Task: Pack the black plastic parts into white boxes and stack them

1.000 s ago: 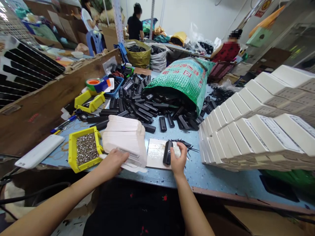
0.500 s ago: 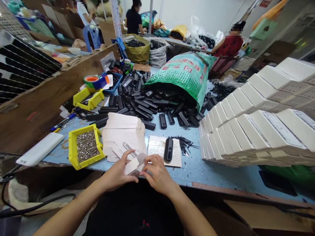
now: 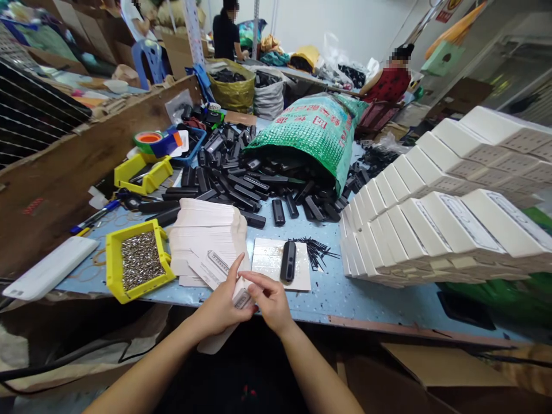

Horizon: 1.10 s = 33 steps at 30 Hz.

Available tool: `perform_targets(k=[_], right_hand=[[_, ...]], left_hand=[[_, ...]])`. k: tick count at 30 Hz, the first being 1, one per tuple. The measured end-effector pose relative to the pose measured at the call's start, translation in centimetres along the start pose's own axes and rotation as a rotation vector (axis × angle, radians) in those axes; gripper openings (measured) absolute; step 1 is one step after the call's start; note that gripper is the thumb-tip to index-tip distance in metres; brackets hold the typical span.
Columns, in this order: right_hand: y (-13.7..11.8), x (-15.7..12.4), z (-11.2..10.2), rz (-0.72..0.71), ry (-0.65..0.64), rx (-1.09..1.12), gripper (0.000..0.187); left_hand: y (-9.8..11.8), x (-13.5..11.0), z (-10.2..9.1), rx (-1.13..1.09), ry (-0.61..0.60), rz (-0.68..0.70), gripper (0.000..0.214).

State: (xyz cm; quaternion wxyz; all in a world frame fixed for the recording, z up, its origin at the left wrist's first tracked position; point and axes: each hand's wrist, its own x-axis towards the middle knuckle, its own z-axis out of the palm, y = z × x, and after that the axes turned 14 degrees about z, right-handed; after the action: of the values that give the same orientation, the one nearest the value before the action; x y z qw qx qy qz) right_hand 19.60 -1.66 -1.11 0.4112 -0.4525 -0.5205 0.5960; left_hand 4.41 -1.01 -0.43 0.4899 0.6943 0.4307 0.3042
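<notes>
White carton (image 3: 242, 298), head view: held at the near edge of the blue tabletop (image 3: 319, 307), long axis slanting lower left to upper right. Left hand (image 3: 222, 310) fingers grip it, right hand (image 3: 272, 300) fingers pinch its upper end. Print's too tiny to read; red-lettered green sack (image 3: 297, 136) too.

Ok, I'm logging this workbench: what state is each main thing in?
White carton: held between left hand and right hand, folding partly hidden.
Carton pile: flat, stacked, front pieces askew.
Black device: lying on the white board.
Front yellow bin: open, well filled with metal pieces.
Green sack: on its side, mouth open.
White boxes: stacked, visible sides closed.
Black sticks: loose, scattered.
</notes>
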Motion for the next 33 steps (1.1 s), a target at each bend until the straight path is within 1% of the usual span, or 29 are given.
perform_targets(k=[2, 4, 5, 8, 9, 10, 13, 14, 16, 17, 18, 20, 22, 24, 26, 27, 28, 29, 31, 32, 33], right_hand=[[0.1, -0.4, 0.4, -0.045, 0.085, -0.081, 0.028], [0.4, -0.6, 0.5, -0.113, 0.125, -0.180, 0.030], [0.5, -0.6, 0.4, -0.107, 0.118, -0.197, 0.030], [0.4, -0.7, 0.1, -0.001, 0.100, -0.159, 0.030], [0.3, -0.8, 0.1, 0.000, 0.111, -0.164, 0.030], [0.3, -1.0, 0.3, -0.031, 0.130, -0.192, 0.030], [0.2, -1.6, 1.1, -0.208, 0.204, -0.326, 0.034], [0.3, -1.7, 1.0, -0.245, 0.183, -0.366, 0.037], [0.5, -1.3, -0.2, -0.263, 0.054, -0.488, 0.042], [0.6, -0.9, -1.5, -0.246, -0.006, -0.587, 0.044], [0.6, -0.4, -3.0, -0.214, -0.037, -0.719, 0.047], [0.4, 0.7, -6.7, -0.134, -0.005, -1.034, 0.052], [-0.2, 1.6, -9.9, -0.100, 0.028, -1.289, 0.048], [-0.8, 1.9, -11.9, -0.152, -0.006, -1.379, 0.038], [-0.9, 2.0, -12.5, -0.209, -0.022, -1.347, 0.035], [-0.7, 2.0, -12.4, -0.213, -0.038, -1.322, 0.039], [-0.1, 2.0, -12.1, -0.203, -0.070, -1.304, 0.044], [0.6, 2.0, -11.7, -0.190, -0.112, -1.298, 0.049], [2.4, 2.0, -11.1, -0.194, -0.170, -1.293, 0.056], [3.4, 1.8, -10.9, -0.215, -0.171, -1.283, 0.056], [4.1, 1.6, -10.9, -0.237, -0.143, -1.263, 0.055]], left_hand=[[-0.1, 0.0, -0.2, -0.014, -0.012, 0.027, 0.109], [-0.5, -0.1, -0.2, -0.028, -0.014, 0.064, 0.110], [-0.7, -0.2, -0.2, -0.035, -0.019, 0.068, 0.109], [-0.9, -0.4, 0.0, -0.045, -0.031, 0.044, 0.107], [-0.9, -0.4, 0.1, -0.043, -0.030, 0.045, 0.106], [-0.8, -0.4, 0.2, -0.037, -0.026, 0.052, 0.106], [-0.7, -0.1, 0.3, -0.035, -0.032, 0.088, 0.105], [-0.7, -0.1, 0.3, -0.041, -0.035, 0.091, 0.104], [-1.1, -0.3, 0.1, -0.082, -0.012, 0.036, 0.100], [-1.3, -0.5, -0.1, -0.135, 0.019, -0.027, 0.098], [-1.5, -0.9, -0.5, -0.225, 0.066, -0.101, 0.096], [-2.0, -1.7, -1.7, -0.505, 0.190, -0.234, 0.092], [-2.4, -2.4, -3.2, -0.798, 0.354, -0.281, 0.083], [-2.6, -2.7, -4.2, -0.959, 0.572, -0.269, 0.065], [-2.8, -2.6, -4.5, -1.003, 0.780, -0.241, 0.047], [-2.8, -2.3, -4.3, -1.014, 0.852, -0.233, 0.041], [-2.7, -2.1, -4.0, -1.027, 0.891, -0.232, 0.038], [-2.6, -1.8, -3.6, -1.044, 0.902, -0.236, 0.036], [-2.4, -1.4, -2.8, -1.078, 0.875, -0.260, 0.034], [-2.3, -1.3, -2.4, -1.091, 0.856, -0.274, 0.033], [-2.1, -1.2, -2.2, -1.101, 0.844, -0.284, 0.032]])
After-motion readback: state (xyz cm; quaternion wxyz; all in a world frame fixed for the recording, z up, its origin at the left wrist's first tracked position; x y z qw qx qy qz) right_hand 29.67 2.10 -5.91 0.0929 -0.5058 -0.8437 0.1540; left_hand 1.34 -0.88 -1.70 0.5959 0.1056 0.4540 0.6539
